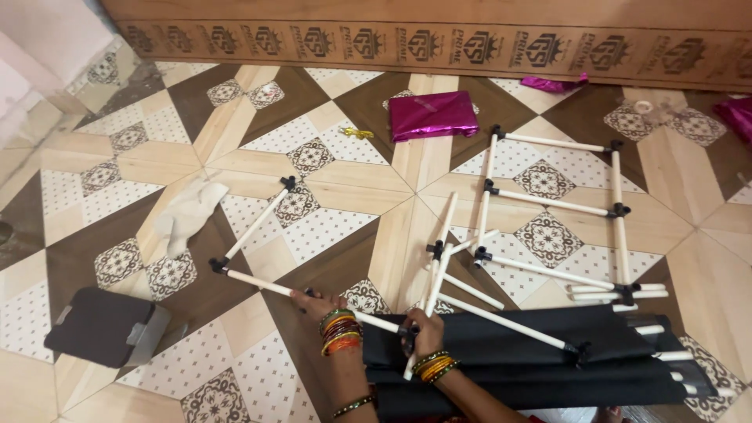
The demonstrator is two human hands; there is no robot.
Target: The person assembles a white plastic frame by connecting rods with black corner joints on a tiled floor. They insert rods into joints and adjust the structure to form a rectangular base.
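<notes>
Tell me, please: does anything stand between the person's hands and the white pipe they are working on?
Nothing visible does. The left hand already rests on the white pipe, and the right hand is at the black connector on its end, above the folded black fabric. The assembled pipe frame lies apart, further back.

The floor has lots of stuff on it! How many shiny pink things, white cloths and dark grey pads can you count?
Shiny pink things: 3 (a folded packet, a scrap by the wall, one at the right edge)
White cloths: 1
Dark grey pads: 1
Total: 5
</notes>
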